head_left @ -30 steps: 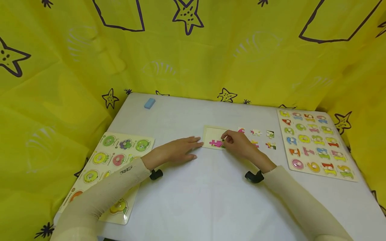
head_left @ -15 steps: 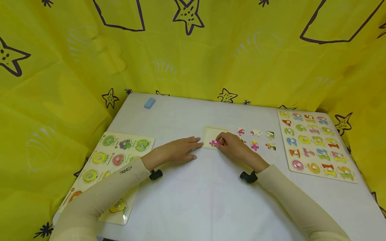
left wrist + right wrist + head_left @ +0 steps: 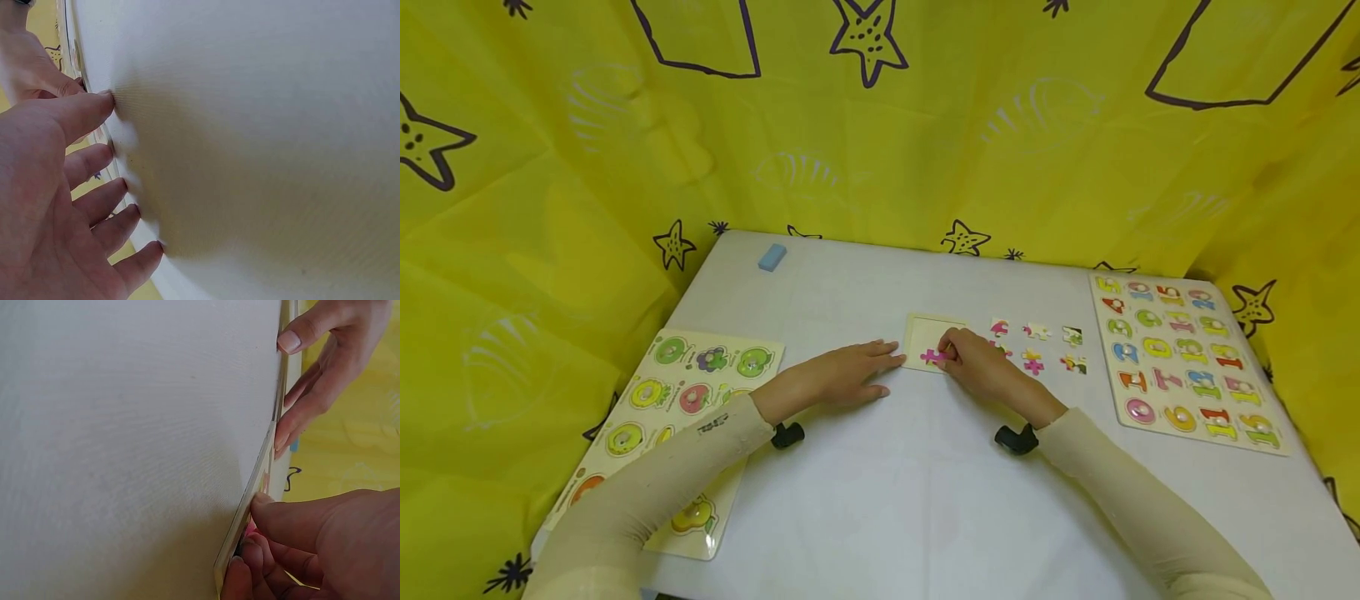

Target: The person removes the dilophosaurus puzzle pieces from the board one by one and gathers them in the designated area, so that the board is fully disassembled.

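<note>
The small wooden puzzle tray [image 3: 914, 337] lies flat mid-table, its upper part bare. A bright pink jigsaw piece [image 3: 933, 357] is in its lower part. My right hand [image 3: 981, 364] is over the tray's right side, thumb and curled fingers pinching at the pink piece's right end. In the right wrist view, a bit of pink shows between thumb and fingers just inside the tray's edge; the rest is hidden by the hand. My left hand [image 3: 852, 374] rests palm down on the table, fingers spread loosely, with fingertips right at the tray's left edge.
Several loose jigsaw pieces [image 3: 1033, 361] lie right of the tray. A number peg board [image 3: 1172, 423] is at the far right, and a fruit peg board [image 3: 724, 533] lies partly under the left sleeve. A blue block [image 3: 772, 257] sits at the back left, before a yellow curtain [image 3: 880, 167].
The right hand has shifted left and slightly down across the tray, uncovering more loose pieces on its right, then stays nearly still. The left hand has not moved.
</note>
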